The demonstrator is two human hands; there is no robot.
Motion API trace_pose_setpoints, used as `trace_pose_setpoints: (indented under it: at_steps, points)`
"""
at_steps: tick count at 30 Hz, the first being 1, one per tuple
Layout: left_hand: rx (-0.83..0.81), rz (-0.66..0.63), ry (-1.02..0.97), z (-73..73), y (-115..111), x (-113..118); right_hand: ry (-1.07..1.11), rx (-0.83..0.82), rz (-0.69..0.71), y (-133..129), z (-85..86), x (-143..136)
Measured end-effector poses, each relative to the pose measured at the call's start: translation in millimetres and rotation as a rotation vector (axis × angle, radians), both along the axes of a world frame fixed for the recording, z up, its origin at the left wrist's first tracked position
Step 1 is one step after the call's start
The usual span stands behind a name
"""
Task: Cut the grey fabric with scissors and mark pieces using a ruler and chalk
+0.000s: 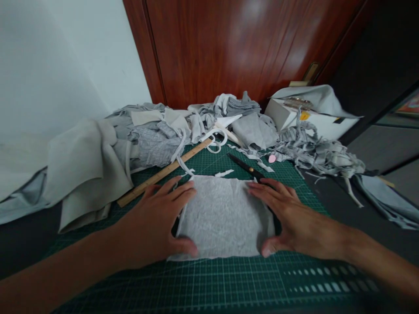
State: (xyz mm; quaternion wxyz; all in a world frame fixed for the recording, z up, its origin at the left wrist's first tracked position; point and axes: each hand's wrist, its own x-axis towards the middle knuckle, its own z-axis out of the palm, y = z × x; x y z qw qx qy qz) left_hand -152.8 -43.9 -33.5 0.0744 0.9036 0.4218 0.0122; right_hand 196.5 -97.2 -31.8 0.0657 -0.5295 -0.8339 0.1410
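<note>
A piece of grey cloth [225, 218], roughly square, lies flat on the green cutting mat [209, 288]. My left hand [160, 218] rests along its left edge, fingers spread, the thumb on the near left corner. Along the right edge lies my right hand [281, 213], fingers and thumb apart, touching the cloth's far and near right corners. Just beyond the right hand is a pair of black scissors [244, 165], their handles partly hidden behind it. A wooden ruler [166, 172] slants away past the left hand. Small grey scraps [224, 173] lie beyond the cloth.
Heaps of grey fabric [157, 139] stand at the back left and middle, with white-handled scissors [214, 141] among them. To the right are a tangle of cut strips [321, 148], a white box [314, 124] and a pink disc [272, 158]. A wooden door [229, 48] stands behind.
</note>
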Motion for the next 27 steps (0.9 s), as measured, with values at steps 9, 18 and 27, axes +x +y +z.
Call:
trace_pose_setpoints:
  at_steps: [9, 18, 27]
  points:
    - [-0.023, -0.015, 0.023, -10.2, 7, -19, -0.071, -0.107, 0.019, -2, -5.0, 14]
    - [-0.078, -0.019, 0.068, -7.3, 7, -17, -0.063, -0.041, 0.135, -3, -7.6, 29]
    - [-0.227, -0.012, 0.125, 11.0, 5, -18, 0.002, 0.139, 0.142, -14, -28.2, 55]
